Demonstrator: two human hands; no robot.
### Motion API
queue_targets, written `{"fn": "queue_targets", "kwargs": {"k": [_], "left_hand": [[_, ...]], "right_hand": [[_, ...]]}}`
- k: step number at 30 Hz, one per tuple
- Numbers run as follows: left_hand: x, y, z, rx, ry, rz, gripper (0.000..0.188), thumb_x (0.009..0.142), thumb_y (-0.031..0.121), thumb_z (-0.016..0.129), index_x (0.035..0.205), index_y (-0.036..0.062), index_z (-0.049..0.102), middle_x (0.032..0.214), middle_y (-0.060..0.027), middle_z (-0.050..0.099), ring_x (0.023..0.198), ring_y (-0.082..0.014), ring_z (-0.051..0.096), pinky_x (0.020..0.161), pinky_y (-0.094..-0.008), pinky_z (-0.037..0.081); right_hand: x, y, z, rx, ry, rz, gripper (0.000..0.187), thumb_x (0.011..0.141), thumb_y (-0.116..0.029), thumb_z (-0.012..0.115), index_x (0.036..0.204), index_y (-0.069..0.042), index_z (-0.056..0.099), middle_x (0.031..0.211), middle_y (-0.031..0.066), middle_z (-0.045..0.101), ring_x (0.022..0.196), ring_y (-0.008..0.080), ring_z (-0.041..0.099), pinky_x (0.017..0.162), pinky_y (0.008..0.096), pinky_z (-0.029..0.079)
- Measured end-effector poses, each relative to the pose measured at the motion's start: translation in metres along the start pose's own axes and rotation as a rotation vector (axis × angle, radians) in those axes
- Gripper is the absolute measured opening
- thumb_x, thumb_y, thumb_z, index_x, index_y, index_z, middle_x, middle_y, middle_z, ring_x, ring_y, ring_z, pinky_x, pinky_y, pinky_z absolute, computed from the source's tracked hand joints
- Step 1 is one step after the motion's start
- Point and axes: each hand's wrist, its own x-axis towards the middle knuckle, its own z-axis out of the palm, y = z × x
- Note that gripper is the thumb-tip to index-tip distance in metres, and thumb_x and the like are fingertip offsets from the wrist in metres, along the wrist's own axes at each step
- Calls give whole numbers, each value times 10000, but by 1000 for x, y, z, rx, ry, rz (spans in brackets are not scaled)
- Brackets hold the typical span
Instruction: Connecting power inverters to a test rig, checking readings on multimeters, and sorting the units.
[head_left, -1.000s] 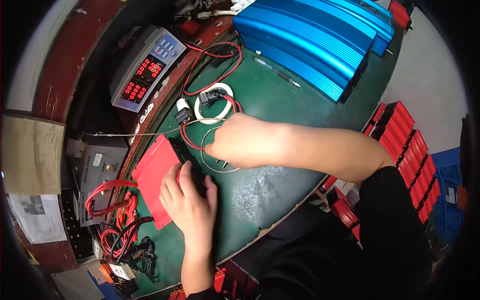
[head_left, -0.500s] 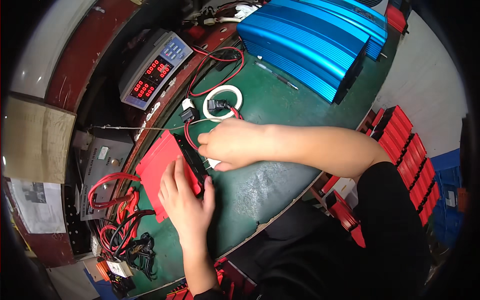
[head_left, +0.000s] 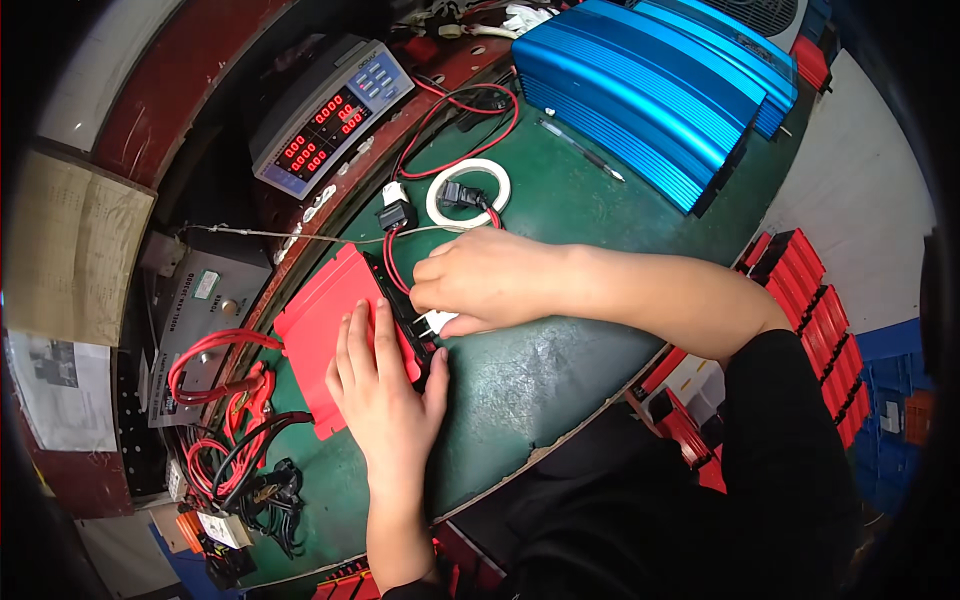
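Observation:
A red metal case [head_left: 320, 335] with a black end panel lies on the green bench. My left hand [head_left: 385, 405] rests on its top, fingers stretched out flat, thumb at the black end. Close to that end panel, my right hand [head_left: 495, 280] pinches a white plug [head_left: 438, 320], its metal prongs pointing at the case. I cannot tell whether the prongs touch the panel. Thick red cables [head_left: 215, 345] and black ones come out of the case's far-left end. Beyond my right hand are two black connectors on red and black wires, one [head_left: 462, 195] lying within a white tape ring [head_left: 497, 172].
A meter with red digits [head_left: 335, 115] stands at the back left, above a grey power supply [head_left: 200, 310]. Blue finned cases [head_left: 640, 90] and a pen [head_left: 583, 150] are at the far right. Tangled cables [head_left: 275, 505] lie near left; red cases [head_left: 815, 320] are stacked beyond the right edge.
The whole view has shifted slightly, moving the bench items rightward in the picture. My left hand's fingers lie a little farther over the case; my right hand still holds the plug near the end panel.

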Motion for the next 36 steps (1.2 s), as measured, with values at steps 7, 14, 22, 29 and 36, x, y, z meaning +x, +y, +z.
{"fn": "queue_targets", "kwargs": {"k": [7,14,22,29,36], "left_hand": [[2,2,-2,-31,-6,1,733,813,292,733,1438,53,435,1423,-181,472,1309,-345,461,1046,-466,342],[3,2,-2,4,-24,10,717,831,345,709,1423,33,452,1434,-184,468,1323,-358,449,1045,-480,340],[2,6,-2,14,-20,13,668,856,294,681,1424,18,461,1427,-194,475,1315,-372,458,1048,-484,345],[1,14,-2,9,-26,-11,633,873,224,648,1433,9,446,1436,-209,464,1336,-387,438,1076,-493,337],[-1,13,0,13,-7,-3,632,862,194,646,1431,6,445,1433,-206,471,1323,-391,449,1075,-488,347]], "right_hand": [[0,1,7,-29,-1,0,339,754,-273,773,979,-73,618,949,80,608,945,281,634,760,420,517],[2,2,9,-51,-15,-21,353,737,-261,779,981,-67,614,933,79,620,929,284,656,756,413,536],[4,21,15,-37,96,116,355,732,-256,780,971,-71,595,925,73,618,926,289,656,733,432,536],[8,24,27,69,140,8,343,752,-261,771,978,-73,593,935,85,619,916,306,650,752,439,526],[13,18,17,13,170,-62,306,797,-295,737,985,-74,641,934,101,648,894,322,679,731,450,549]]}}
